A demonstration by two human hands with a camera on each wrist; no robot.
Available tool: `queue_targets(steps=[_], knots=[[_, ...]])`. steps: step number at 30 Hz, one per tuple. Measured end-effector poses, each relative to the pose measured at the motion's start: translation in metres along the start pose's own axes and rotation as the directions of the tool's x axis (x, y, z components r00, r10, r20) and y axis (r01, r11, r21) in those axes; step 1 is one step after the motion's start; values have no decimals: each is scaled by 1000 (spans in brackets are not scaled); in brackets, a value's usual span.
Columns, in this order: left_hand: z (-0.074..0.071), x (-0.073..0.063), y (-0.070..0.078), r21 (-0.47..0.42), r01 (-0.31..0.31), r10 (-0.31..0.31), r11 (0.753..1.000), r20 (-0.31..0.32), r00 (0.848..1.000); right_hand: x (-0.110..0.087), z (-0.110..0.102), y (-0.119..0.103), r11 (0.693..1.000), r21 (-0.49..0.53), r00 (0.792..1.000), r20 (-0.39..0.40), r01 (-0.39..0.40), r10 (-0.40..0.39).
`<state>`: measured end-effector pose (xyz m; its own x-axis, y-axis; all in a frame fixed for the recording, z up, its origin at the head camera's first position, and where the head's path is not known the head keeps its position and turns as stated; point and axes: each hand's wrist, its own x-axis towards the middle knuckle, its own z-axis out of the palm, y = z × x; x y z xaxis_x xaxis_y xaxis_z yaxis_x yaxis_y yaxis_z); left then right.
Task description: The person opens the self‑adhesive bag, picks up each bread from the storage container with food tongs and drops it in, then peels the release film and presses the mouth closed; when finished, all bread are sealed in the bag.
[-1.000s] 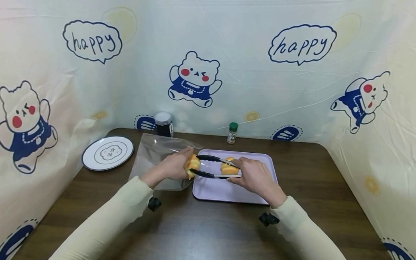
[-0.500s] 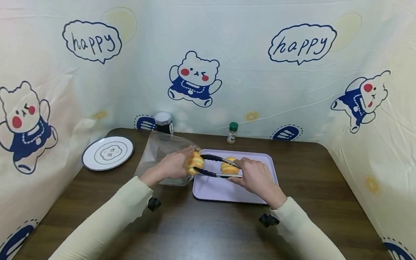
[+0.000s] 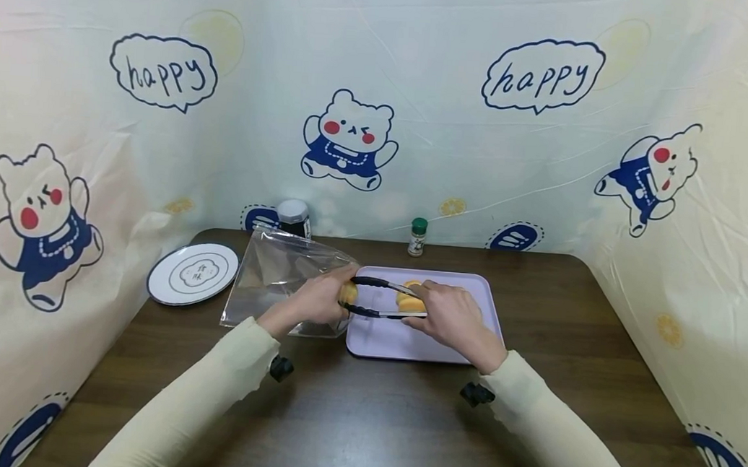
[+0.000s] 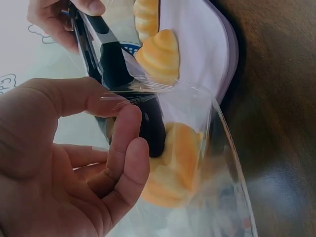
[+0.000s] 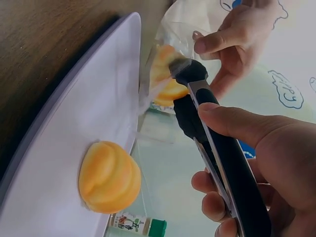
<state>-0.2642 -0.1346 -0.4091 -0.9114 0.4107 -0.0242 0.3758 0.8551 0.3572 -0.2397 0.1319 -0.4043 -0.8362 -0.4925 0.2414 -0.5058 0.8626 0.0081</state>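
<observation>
My left hand (image 3: 320, 295) pinches the rim of a clear plastic bag (image 3: 263, 276) between thumb and forefinger. Black-tipped metal tongs (image 3: 375, 312) are in my right hand (image 3: 451, 317), thumb on one arm and fingers curled under the other. Between the tong tips is a golden bread roll (image 4: 180, 173), inside the bag's mouth; the left hand hides most of it in the head view. Another roll (image 5: 109, 177) lies on the lilac tray (image 3: 425, 345), below the tongs. In the left wrist view, a further ridged bread piece (image 4: 146, 19) shows beside that roll.
Left of the bag lies a white dark-rimmed plate (image 3: 169, 281). A dark jar with a pale lid (image 3: 293, 217) and a green-capped shaker (image 3: 417, 236) stand at the back of the wooden table (image 3: 361, 421). Printed cloth (image 3: 445, 144) hangs behind.
The roll at the tong tips has gone farther into the bag, behind my left hand. My right hand and tongs have shifted slightly left. The bag has spread out to the left.
</observation>
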Motion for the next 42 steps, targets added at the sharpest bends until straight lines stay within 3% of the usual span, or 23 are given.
queue_targets(steps=[8,15,23,28,37,42], knots=[[-1,0,-2,5,66,-66,998,27,997,2,1,1,1000,-4,999,31,18,-18],[2,1,-6,51,73,-76,996,49,996,4,5,5,999,35,997,79,2,-5],[2,2,-9,8,101,-101,995,120,988,8,10,14,987,149,988,153,-60,37],[1,2,-9,-17,140,-136,990,135,981,10,9,16,986,157,982,187,-56,27],[-1,-1,-11,58,95,-100,994,92,991,9,10,13,991,125,985,172,-42,20],[-1,-3,-11,39,81,-84,996,88,993,8,10,13,993,118,990,144,-16,-1]])
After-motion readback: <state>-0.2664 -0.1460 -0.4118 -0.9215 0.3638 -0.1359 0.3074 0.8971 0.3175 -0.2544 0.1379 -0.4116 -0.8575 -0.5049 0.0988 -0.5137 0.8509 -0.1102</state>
